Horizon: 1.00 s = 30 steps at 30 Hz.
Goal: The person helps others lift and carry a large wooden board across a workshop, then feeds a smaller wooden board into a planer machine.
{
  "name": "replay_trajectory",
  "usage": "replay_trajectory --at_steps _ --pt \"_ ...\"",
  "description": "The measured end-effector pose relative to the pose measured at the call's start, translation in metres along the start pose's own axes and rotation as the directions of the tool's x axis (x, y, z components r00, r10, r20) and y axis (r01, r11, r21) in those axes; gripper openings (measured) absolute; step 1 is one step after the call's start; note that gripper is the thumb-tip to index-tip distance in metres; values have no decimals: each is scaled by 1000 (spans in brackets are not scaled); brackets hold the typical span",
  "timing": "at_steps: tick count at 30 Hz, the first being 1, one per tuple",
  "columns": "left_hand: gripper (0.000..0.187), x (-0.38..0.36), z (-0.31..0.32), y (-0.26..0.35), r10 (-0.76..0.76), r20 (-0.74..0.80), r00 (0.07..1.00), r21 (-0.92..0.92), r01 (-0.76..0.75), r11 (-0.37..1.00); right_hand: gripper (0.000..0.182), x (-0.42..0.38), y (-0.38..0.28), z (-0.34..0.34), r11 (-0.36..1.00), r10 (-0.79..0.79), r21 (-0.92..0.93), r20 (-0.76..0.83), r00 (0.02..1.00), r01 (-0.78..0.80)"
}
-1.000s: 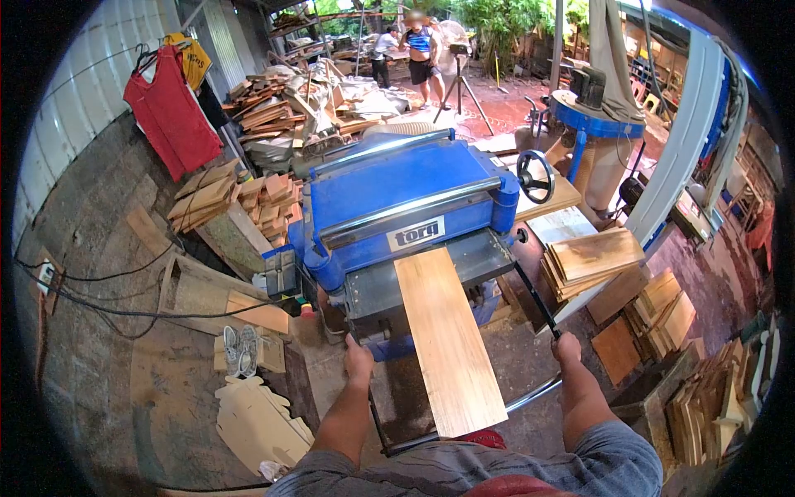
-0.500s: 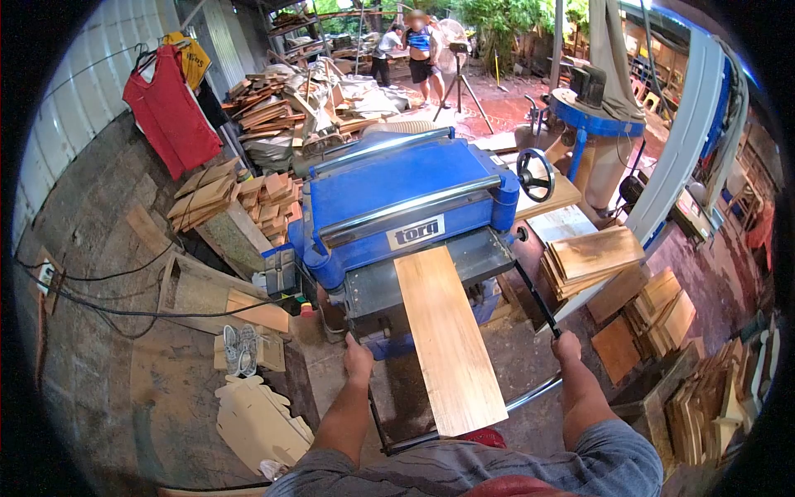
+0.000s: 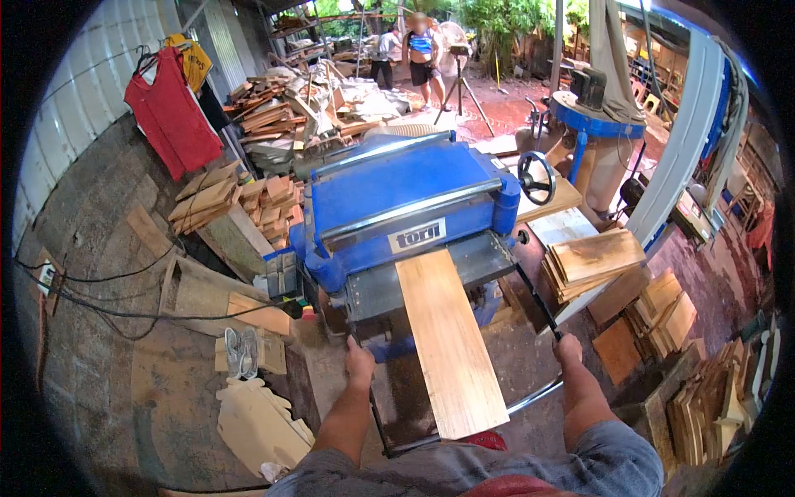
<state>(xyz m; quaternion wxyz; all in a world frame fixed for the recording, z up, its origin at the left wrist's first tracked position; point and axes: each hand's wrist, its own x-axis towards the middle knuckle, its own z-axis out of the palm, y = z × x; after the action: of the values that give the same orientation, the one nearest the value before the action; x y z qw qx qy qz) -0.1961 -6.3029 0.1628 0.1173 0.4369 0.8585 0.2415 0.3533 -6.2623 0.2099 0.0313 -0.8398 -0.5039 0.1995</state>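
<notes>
A blue thickness planer [image 3: 406, 186] stands in front of me. One wide, pale wooden board [image 3: 451, 348] lies flat on its black bed, the far end under the machine's front and the near end close to my waist. Fingers wrapped, my left hand [image 3: 359, 364] holds the left bar of the black frame that extends from the bed. On the other side, my right hand [image 3: 568, 349] is closed around the right frame bar [image 3: 538, 300]. Neither hand touches the board, which lies between them. A metal roller [image 3: 534, 396] crosses the frame's near end, partly hidden by the board.
Stacked boards [image 3: 592, 263] sit right of the planer, with more wood leaning at lower right. A handwheel [image 3: 537, 177] juts out on the machine's right. Black cables [image 3: 149, 313] cross the left side near grey shoes [image 3: 242, 352]. Two people stand far back beside a tripod [image 3: 460, 83].
The view has shifted very slightly. Both hands keep their hold on the frame bars, and the board shows no clear movement.
</notes>
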Motion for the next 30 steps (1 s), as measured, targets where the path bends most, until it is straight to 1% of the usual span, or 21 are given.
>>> replay_trajectory --at_steps 1,4,6,7,8,10,12,16,19,22,24,25,27,28,30 --pt "59 2 -4 7 11 -18 1000 -11 -11 1000 29 1 -5 -3 1000 -9 13 -18 1000 9" --pt "57 -7 -14 14 6 -29 1000 20 -6 1000 28 -8 -8 -6 1000 11 -24 -54 998 -13" --pt "56 -10 -17 17 -56 20 998 22 56 998 29 -7 -3 -3 999 -17 -37 -68 998 15" --pt "56 -6 -7 9 -58 23 998 22 58 998 29 -11 -6 -7 999 -16 -40 -66 998 14" --pt "55 0 5 -2 -6 -19 1000 11 6 1000 27 -16 -11 -13 1000 -17 -26 -59 998 15" --pt "55 -1 6 -4 44 -58 997 3 -43 999 26 -25 -19 -21 1000 -16 -16 -49 999 15" --pt "54 0 0 1 -93 40 995 -49 95 994 25 -28 -23 -25 1000 11 2 -51 999 -11" --pt "53 -2 -7 10 -110 26 994 -6 110 994 24 -16 -14 -14 999 11 -29 -50 999 -12" --pt "53 -2 -4 5 -77 40 996 -15 78 997 24 -18 -15 -15 998 14 -57 -56 998 -17" --pt "53 0 -1 2 -67 21 998 -41 68 997 25 -24 -17 -20 999 -21 -32 -64 998 19" --pt "52 4 -3 5 -171 152 974 -5 173 985 26 -21 -16 -17 999 -18 -35 -71 997 16" --pt "52 3 -5 7 -171 152 973 -5 174 985 26 -19 -15 -16 999 -18 -36 -71 997 16" --pt "52 -2 -10 11 -113 64 991 -39 116 992 26 -19 -15 -15 999 -3 -42 -72 997 0" --pt "52 -2 -10 12 -114 65 991 -38 117 992 26 -20 -16 -16 999 -3 -42 -71 997 0" --pt "52 -3 -12 13 -107 59 993 -23 108 994 33 -24 -19 -21 1000 -6 -21 -45 999 5"
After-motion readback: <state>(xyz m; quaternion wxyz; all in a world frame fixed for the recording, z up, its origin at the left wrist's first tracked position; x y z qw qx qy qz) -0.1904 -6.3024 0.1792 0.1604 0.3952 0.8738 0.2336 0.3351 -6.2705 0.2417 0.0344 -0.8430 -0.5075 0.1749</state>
